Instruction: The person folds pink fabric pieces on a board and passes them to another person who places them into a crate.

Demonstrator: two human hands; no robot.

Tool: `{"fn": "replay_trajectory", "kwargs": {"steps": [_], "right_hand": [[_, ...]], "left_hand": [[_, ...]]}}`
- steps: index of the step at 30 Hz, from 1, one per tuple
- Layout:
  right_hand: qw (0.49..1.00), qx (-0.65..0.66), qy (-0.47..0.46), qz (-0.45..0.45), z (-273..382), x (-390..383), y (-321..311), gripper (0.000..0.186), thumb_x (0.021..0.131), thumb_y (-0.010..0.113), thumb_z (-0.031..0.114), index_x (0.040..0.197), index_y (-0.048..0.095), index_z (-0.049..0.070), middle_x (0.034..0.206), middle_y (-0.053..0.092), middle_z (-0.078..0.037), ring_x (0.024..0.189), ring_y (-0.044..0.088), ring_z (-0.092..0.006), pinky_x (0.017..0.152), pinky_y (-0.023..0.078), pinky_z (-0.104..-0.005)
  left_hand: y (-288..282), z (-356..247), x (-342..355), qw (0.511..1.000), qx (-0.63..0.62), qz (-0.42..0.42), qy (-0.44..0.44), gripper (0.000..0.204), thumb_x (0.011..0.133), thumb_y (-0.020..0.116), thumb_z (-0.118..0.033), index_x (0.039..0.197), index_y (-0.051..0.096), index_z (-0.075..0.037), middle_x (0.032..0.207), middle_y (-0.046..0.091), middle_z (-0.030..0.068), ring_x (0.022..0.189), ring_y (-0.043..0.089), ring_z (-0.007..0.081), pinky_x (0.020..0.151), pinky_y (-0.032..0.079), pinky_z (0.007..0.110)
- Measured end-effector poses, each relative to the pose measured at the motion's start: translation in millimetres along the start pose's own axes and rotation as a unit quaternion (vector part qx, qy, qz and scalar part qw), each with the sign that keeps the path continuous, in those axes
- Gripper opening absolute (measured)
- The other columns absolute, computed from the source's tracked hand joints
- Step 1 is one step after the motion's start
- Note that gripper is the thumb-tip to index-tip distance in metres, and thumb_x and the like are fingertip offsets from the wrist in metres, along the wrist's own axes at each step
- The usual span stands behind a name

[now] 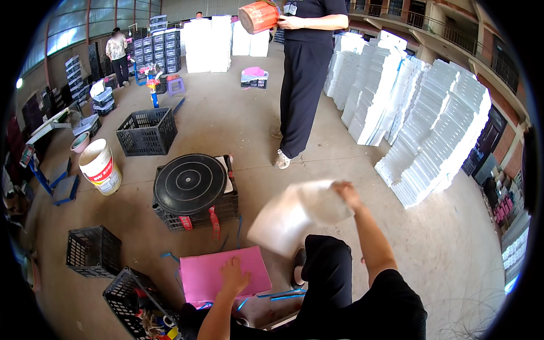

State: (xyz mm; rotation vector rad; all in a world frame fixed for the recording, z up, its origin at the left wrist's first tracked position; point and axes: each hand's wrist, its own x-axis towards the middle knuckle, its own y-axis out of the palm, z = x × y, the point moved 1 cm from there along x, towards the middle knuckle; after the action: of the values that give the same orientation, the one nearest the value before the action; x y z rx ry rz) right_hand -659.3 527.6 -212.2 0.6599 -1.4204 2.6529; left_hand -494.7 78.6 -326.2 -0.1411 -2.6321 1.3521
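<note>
The left hand (pixel 233 275) lies palm down on a pink rectangular panel (pixel 198 274), fingers spread apart and gripping nothing; the flat contact appears meant to steady the panel. The panel is low in front of the person, beside the left leg; whether it is a loose sheet or a box top cannot be told.

The right hand (pixel 347 194) is raised at arm's length, fingers apparently clamped on the upper right edge of a pale, whitish flexible sheet (pixel 281 220). The sheet hangs in the air above the floor, blurred; the corner hold leaves its body free to swing clear of the panel. Thumb position cannot be confirmed.

Blue strap pieces (pixel 288 297) lie just beside the panel. Beyond it, a black round ridged disc (pixel 190 182) rests on a black plastic crate (pixel 226 207), which seemingly raises it as a work surface. A black slatted crate holding mixed small items (pixel 119 299) stands at lower left, presumably for easy reach. A standing co-worker (pixel 306 85) holds an orange-red bucket (pixel 258 18) tilted sideways.
</note>
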Motion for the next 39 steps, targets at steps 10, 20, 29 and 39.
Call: {"fn": "replay_trajectory", "kwargs": {"steps": [10, 20, 29, 39], "right_hand": [[0.625, 0.542, 0.213, -0.520, -34, -29, -176, 0.015, 0.074, 0.054, -0.003, 0.085, 0.053, 0.007, 0.062, 0.045, 0.001, 0.049, 0.040, -0.0097, 0.047, 0.032, -0.0241], [0.785, 0.534, 0.310, 0.050, 142, -75, 53, 0.034, 0.077, 0.059, 0.001, 0.110, 0.053, -0.002, 0.089, 0.059, -0.009, 0.071, 0.056, -0.0169, 0.062, 0.046, -0.0293], [0.807, 0.441, 0.098, 0.380, 272, -95, 171, 0.033, 0.080, 0.057, 0.008, 0.112, 0.056, 0.004, 0.103, 0.061, -0.005, 0.095, 0.056, -0.0159, 0.083, 0.045, -0.0303], [0.834, 0.382, 0.088, 0.388, 281, -124, 231, 0.037, 0.082, 0.055, 0.009, 0.118, 0.052, 0.002, 0.109, 0.059, -0.006, 0.097, 0.056, -0.0143, 0.087, 0.042, -0.0290]], "left_hand": [[5, 29, -29, 0.978, 0.081, 0.189, -0.039, 0.042, 0.079, 0.054, -0.022, 0.119, 0.049, -0.011, 0.118, 0.052, 0.0146, 0.109, 0.050, 0.0342, 0.089, 0.042, 0.047], [-9, 18, -39, 0.984, -0.152, -0.020, -0.090, 0.053, 0.084, 0.056, -0.032, 0.129, 0.041, -0.008, 0.126, 0.047, 0.0161, 0.114, 0.049, 0.0321, 0.093, 0.042, 0.041], [-48, -28, -62, 0.486, -0.828, 0.108, -0.259, 0.055, 0.090, 0.049, -0.043, 0.129, 0.040, -0.006, 0.116, 0.056, 0.0110, 0.104, 0.056, 0.0235, 0.085, 0.049, 0.037], [-104, 114, -106, 0.639, -0.608, -0.320, -0.346, 0.021, 0.079, 0.052, -0.009, 0.093, 0.059, 0.004, 0.083, 0.062, 0.0126, 0.069, 0.061, 0.0209, 0.060, 0.049, 0.036]]}}
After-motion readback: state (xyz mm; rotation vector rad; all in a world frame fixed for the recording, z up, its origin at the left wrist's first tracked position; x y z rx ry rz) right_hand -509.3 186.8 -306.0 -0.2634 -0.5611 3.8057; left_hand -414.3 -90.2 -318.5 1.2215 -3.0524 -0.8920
